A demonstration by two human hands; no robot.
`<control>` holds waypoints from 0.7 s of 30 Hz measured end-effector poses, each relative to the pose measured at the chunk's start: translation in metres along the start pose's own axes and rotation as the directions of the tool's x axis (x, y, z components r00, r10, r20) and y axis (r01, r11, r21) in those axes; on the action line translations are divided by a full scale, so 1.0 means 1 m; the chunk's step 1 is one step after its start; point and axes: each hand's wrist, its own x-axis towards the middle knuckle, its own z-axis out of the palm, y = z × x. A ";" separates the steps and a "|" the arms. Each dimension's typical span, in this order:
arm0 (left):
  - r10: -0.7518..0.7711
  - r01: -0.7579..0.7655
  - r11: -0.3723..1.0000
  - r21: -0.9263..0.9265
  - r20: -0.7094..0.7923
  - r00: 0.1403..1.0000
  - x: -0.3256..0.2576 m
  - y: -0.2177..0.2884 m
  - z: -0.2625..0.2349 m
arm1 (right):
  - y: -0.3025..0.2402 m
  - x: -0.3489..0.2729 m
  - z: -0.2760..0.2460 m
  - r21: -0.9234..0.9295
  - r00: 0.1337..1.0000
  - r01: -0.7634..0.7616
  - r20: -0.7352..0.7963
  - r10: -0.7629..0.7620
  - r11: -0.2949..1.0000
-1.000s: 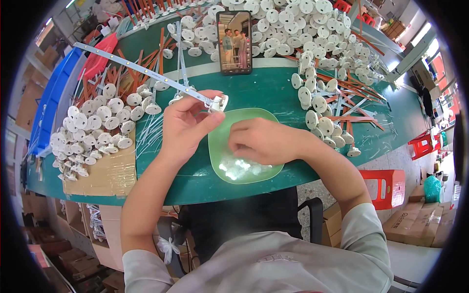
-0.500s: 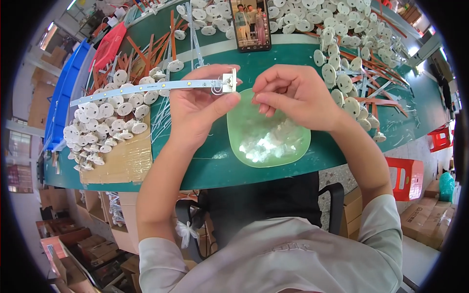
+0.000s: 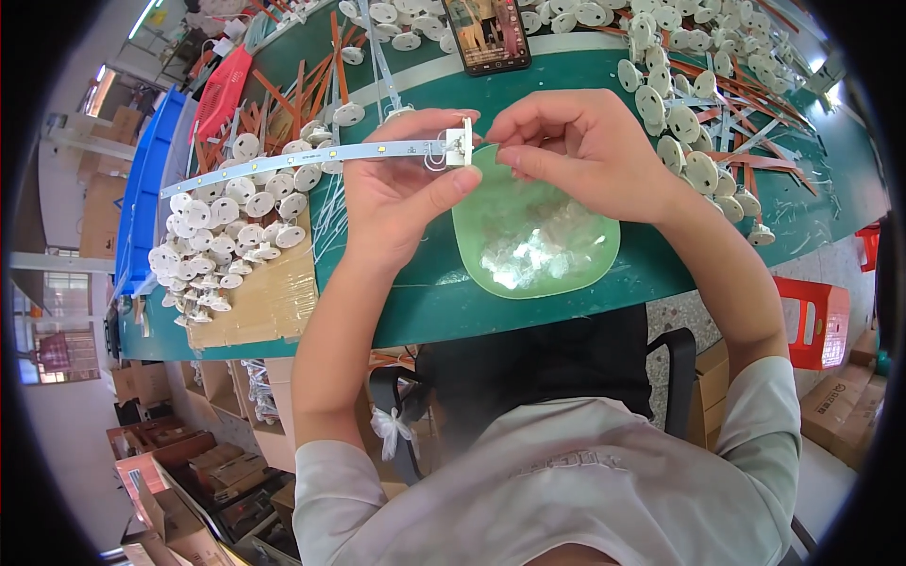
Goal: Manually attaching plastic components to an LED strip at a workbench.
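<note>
Between thumb and fingers, my left hand (image 3: 392, 193) grips a white round end cap (image 3: 460, 147) edge-on. From the cap a pale LED strip (image 3: 302, 158) with small yellow chips runs out to the left, joined by short thin wires. Just right of the cap, my right hand (image 3: 580, 151) is pinched, thumb against fingertips; anything between them is too small to make out. Under the right hand stands a green translucent bowl (image 3: 472, 255) holding small shiny clear pieces (image 3: 533, 250).
White round caps (image 3: 222, 222) are heaped at left, partly over cardboard (image 3: 274, 297); more caps (image 3: 703, 170) and brown strips (image 3: 769, 165) lie at right. A phone (image 3: 488, 38) stands at the back. A blue tray (image 3: 146, 189) and red basket (image 3: 222, 90) are far left.
The whole view has shifted, so the table and things appear farther right and slightly higher. My right hand has come closer to the cap; my left still grips it.
</note>
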 end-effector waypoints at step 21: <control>-0.029 0.019 0.983 -0.185 -0.054 0.998 -0.005 -0.009 0.010 | 0.010 -0.002 0.011 -0.539 0.732 0.545 -0.068 -0.678 0.642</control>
